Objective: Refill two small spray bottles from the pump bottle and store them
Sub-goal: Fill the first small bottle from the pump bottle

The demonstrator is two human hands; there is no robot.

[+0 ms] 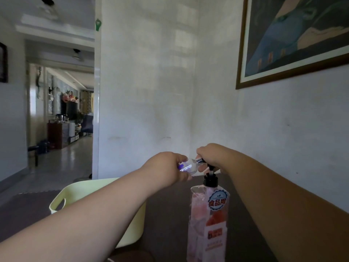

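Gripping clear small spray bottle (188,166) w/ both hands, tall pump bottle (208,220) below

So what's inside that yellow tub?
You can't tell. Only the yellow tub's rim, handle hole and a strip of bare inner wall show; the left forearm crosses in front, hiding its bottom.

The small spray bottle (188,166) looks like clear, glossy plastic or glass, I cannot tell which, with a shiny metal collar at its neck. The pump bottle (207,220) is transparent plastic, smooth and glossy, with a matt black plastic pump head and a slick printed label. The pale yellow basket (62,200) is smooth, matt plastic. The desk (166,214) has a dark, dull surface. The picture frame (283,75) on the wall looks like polished brown wood.
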